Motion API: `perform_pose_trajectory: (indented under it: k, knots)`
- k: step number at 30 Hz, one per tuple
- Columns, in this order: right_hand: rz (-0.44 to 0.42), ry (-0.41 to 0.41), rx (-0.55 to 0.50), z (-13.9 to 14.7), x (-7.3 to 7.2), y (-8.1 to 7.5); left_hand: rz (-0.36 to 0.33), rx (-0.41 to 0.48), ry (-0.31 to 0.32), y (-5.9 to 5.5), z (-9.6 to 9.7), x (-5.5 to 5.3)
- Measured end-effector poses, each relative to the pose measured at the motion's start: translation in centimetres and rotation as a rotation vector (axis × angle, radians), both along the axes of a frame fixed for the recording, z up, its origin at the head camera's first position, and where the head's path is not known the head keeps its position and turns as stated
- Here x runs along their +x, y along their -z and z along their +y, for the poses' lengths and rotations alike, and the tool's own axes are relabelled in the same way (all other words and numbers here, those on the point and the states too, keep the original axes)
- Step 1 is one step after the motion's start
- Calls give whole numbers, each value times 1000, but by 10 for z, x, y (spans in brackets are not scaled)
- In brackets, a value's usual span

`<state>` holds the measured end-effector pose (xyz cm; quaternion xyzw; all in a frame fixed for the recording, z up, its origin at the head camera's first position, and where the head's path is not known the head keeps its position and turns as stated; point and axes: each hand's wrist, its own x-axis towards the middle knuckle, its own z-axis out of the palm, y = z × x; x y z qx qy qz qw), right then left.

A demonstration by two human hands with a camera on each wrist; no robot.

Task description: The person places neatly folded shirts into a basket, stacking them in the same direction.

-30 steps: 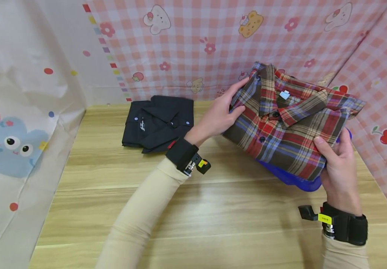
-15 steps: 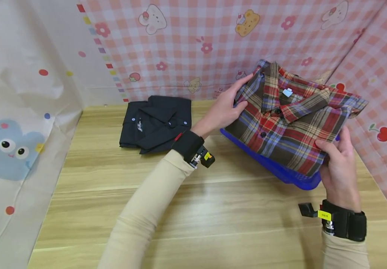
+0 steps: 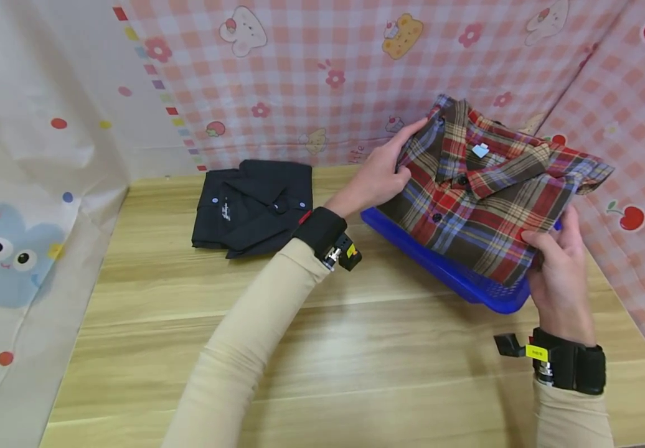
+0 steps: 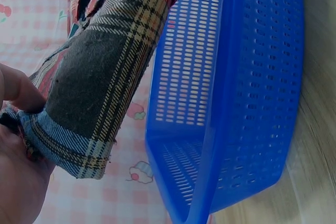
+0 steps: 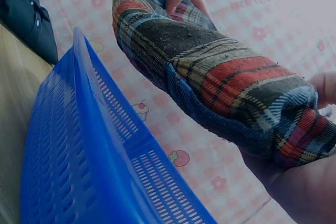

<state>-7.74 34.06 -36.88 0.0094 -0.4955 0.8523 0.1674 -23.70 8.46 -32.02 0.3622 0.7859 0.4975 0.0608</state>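
Note:
A folded plaid shirt (image 3: 479, 205) in red, brown, blue and cream is held up by both hands over a blue plastic basket (image 3: 468, 287). My left hand (image 3: 381, 171) grips its left edge, thumb on the upper face. At the lower right edge, my right hand (image 3: 562, 267) pinches the cloth with the thumb on top. The left wrist view shows the folded shirt edge (image 4: 79, 87) between thumb and fingers, above the perforated basket wall (image 4: 268, 77). From the right wrist, the shirt's underside (image 5: 210, 72) hangs clear above the basket rim (image 5: 100, 124).
A folded black shirt (image 3: 255, 208) lies on the wooden table (image 3: 322, 361) at the back left. Pink checked cloth (image 3: 300, 74) covers the back and right walls, with white printed cloth (image 3: 37, 155) at the left.
The plaid shirt has shifted slightly up and back over the basket, so more of the basket's front rim shows. Both hands keep their hold. The head view has turned slightly.

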Motion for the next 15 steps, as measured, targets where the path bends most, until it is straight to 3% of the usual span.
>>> perform_pose_trajectory:
  k: [15]
  knots:
    - [4, 26, -6, 3, -8, 6, -16, -11, -37, 8, 18, -8]
